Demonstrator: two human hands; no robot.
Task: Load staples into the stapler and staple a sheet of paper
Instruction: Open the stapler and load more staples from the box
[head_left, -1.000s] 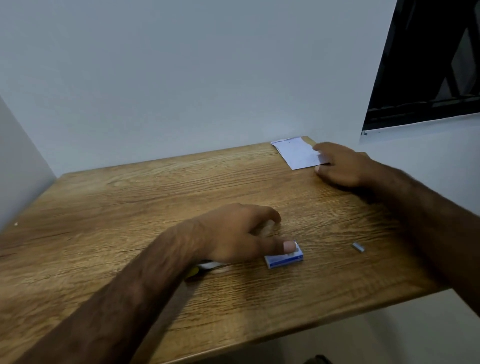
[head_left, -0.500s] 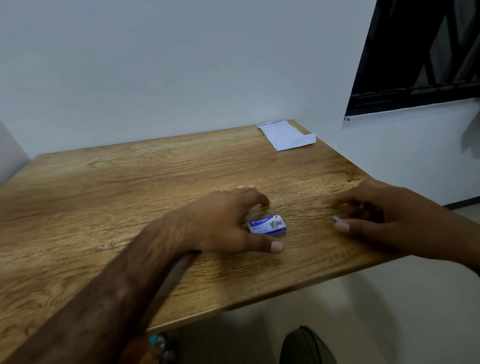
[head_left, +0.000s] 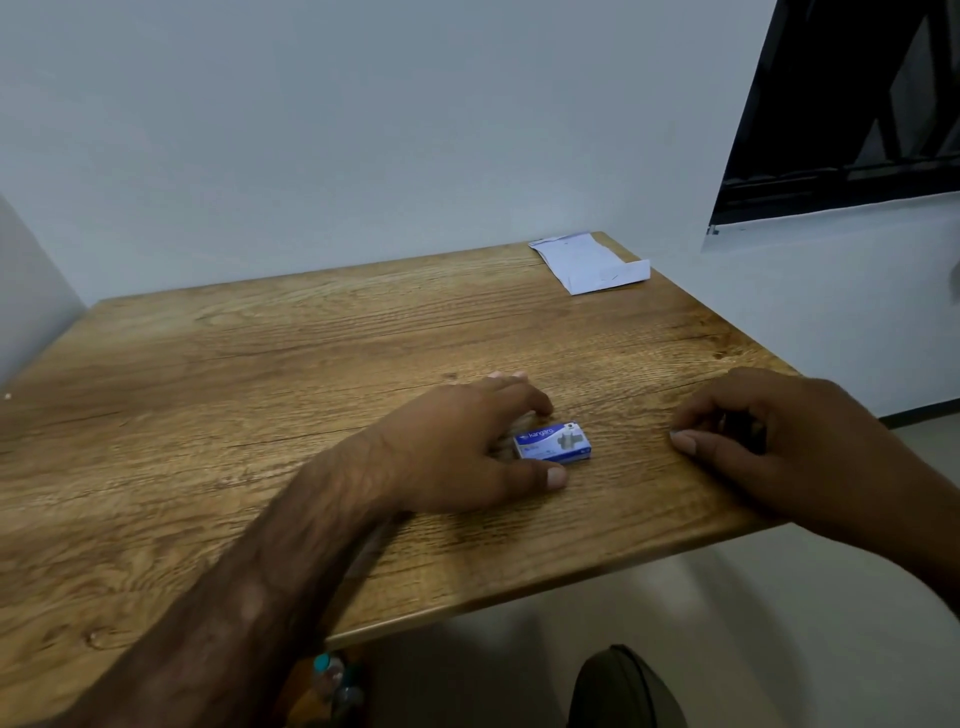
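two hands: low on desk
left hand: grip loosely cupped around staple box
right hand: fingers curled, grip contents hidden
staple box: blue, flat, closed

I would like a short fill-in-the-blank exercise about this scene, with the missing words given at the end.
1. The small staple box beside the left hand is ____ and white.
2. The sheet of paper lies at the far ____ corner of the table.
3. The tabletop is made of ____.
4. The right hand rests near the table's ____ edge.

Missing words: blue; right; wood; right
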